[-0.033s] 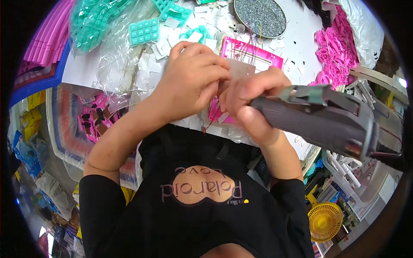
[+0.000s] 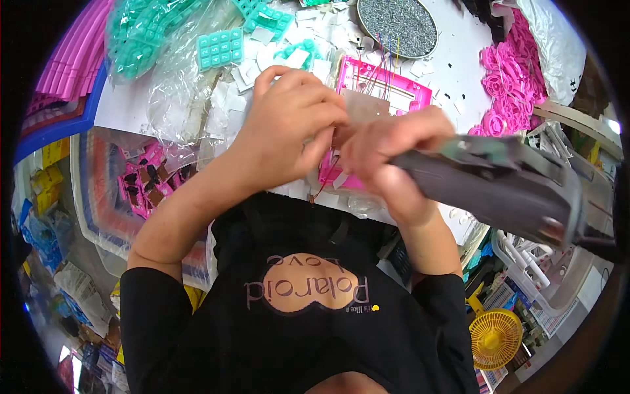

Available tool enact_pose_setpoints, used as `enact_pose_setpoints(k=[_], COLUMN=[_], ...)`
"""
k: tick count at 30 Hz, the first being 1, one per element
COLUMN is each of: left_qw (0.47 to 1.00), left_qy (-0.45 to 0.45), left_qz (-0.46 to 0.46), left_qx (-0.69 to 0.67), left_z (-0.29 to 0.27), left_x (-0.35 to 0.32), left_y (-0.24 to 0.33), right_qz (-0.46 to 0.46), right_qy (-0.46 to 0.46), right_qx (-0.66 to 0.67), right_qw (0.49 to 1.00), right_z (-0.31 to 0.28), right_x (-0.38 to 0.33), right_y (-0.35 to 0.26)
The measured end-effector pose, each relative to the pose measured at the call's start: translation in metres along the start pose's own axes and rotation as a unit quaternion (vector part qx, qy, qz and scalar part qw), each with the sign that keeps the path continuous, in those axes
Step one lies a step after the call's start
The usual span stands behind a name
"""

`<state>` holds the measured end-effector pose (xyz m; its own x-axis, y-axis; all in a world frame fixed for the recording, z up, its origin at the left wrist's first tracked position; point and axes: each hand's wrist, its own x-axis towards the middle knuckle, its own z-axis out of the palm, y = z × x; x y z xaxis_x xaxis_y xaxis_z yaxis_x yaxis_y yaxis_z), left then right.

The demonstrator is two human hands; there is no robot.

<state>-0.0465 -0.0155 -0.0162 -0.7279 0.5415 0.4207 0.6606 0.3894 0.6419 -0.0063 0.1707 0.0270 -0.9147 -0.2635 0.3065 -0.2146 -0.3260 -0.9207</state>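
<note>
A pink plastic casing [image 2: 417, 90] with a brownish flat board [image 2: 365, 106] and thin wires [image 2: 387, 72] lies on the table in front of me. My right hand [image 2: 400, 148], blurred by motion, is wrapped round a dark grey electric screwdriver [image 2: 492, 190] lying slantwise, its cord end to the right. The tool's tip is hidden behind my fingers, over the casing. My left hand [image 2: 295, 121] bends over the casing's left side, thumb and fingertips close together at the board. Whatever lies between those fingertips is hidden.
A round tray of small screws [image 2: 397, 26] stands beyond the casing. Green keypads [image 2: 220, 49] and white paper scraps [image 2: 246, 72] lie at the far left. Pink parts [image 2: 512, 85] are heaped at right. A bin of pink pieces [image 2: 151, 174] sits lower left, a yellow fan [image 2: 497, 338] lower right.
My right hand and the screwdriver have shifted slightly to the right, uncovering a little more of the casing. My left hand has moved slightly left.
</note>
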Motion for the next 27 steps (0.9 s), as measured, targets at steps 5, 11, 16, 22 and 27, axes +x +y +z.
enact_pose_setpoints(k=[5, 11, 16, 22, 27], left_qw=[0.998, 0.997, 0.991, 1.0, 0.998], left_qy=[-0.021, -0.029, -0.004, 0.009, 0.035], left_qz=[-0.043, -0.052, -0.051, -0.014, -0.018], left_qx=[0.033, -0.049, -0.126, -0.025, 0.044], left_z=[-0.01, -0.001, 0.004, 0.005, -0.009], left_x=[-0.01, -0.016, -0.015, 0.007, 0.098], left_y=[0.037, 0.039, 0.038, 0.04, -0.027], right_qz=[-0.009, -0.032, -0.037, -0.048, -0.07], right_qy=[0.004, -0.017, -0.012, -0.002, 0.021], right_qx=[0.044, 0.074, 0.102, 0.066, 0.087], right_qw=[0.999, 0.997, 0.994, 0.997, 0.993], right_z=[0.0, -0.004, -0.011, -0.015, -0.024], right_x=[0.008, 0.007, 0.006, 0.002, 0.006], right_y=[-0.04, -0.049, -0.052, -0.046, -0.034])
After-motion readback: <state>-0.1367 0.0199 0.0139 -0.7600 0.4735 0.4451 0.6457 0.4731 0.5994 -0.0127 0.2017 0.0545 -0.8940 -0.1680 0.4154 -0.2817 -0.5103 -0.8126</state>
